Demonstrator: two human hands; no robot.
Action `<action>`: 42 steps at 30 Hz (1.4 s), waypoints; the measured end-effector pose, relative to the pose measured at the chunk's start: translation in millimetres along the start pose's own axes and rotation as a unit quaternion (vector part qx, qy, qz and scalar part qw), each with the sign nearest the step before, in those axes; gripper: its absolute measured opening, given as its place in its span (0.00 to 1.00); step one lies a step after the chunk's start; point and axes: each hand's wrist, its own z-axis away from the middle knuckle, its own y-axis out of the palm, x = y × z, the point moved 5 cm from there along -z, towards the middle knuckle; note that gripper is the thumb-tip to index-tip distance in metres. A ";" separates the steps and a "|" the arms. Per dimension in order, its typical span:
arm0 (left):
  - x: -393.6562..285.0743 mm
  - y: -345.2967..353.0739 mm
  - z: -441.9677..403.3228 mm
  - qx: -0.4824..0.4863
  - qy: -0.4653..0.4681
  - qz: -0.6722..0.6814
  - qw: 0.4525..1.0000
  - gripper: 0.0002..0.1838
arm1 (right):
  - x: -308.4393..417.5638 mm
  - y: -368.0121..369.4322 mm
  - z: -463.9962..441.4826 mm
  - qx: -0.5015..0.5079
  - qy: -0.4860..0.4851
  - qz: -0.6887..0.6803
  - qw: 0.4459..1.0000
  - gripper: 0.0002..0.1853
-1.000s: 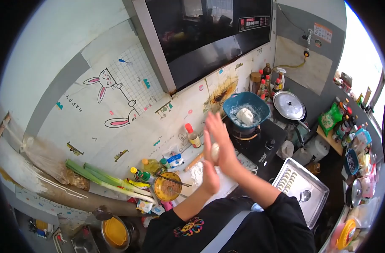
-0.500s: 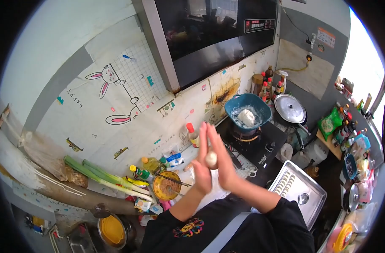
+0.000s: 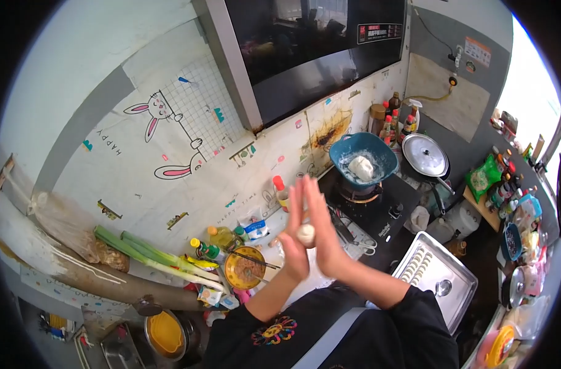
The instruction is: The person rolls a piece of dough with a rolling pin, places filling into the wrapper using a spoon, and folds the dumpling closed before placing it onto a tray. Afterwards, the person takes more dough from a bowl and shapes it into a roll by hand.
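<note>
A small white dough ball [image 3: 306, 235] is held between my palms. My left hand [image 3: 294, 253] presses on it from the left and my right hand [image 3: 327, 246] from the right. The fingers of both hands are straight and point up and away from me, nearly meeting at the tips. Behind my left wrist, a yellow bowl [image 3: 229, 275] contains a brownish mixture, with chopsticks resting across it. Beyond my hands, a teal basin [image 3: 383, 176] with a floury inside contains a larger lump of dough [image 3: 360, 168].
On the right, a metal tray [image 3: 445, 255] carries rows of small white pieces and a small round metal item [image 3: 443, 287]. The basin rests on a black gas stove [image 3: 385, 206]. Leeks [image 3: 157, 258] and bottles [image 3: 221, 236] lie to the left. A lidded pan [image 3: 425, 154] stands behind.
My hands stay pressed together around the dough ball and have shifted only slightly. The ball sits a touch lower and further left. The surroundings look the same.
</note>
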 end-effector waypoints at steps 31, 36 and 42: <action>15.6 -19.9 -11.8 -0.049 -0.141 0.103 0.983 0.15 | -47.8 7.7 27.8 0.140 0.242 -0.289 0.915 0.16; 16.9 -22.9 -13.4 0.006 -0.193 0.245 0.950 0.12 | -63.1 12.5 50.6 0.257 0.332 -0.375 0.827 0.18; 25.8 -26.7 -7.4 0.003 -0.175 0.278 0.945 0.19 | -58.1 14.5 50.3 0.250 0.326 -0.308 0.858 0.26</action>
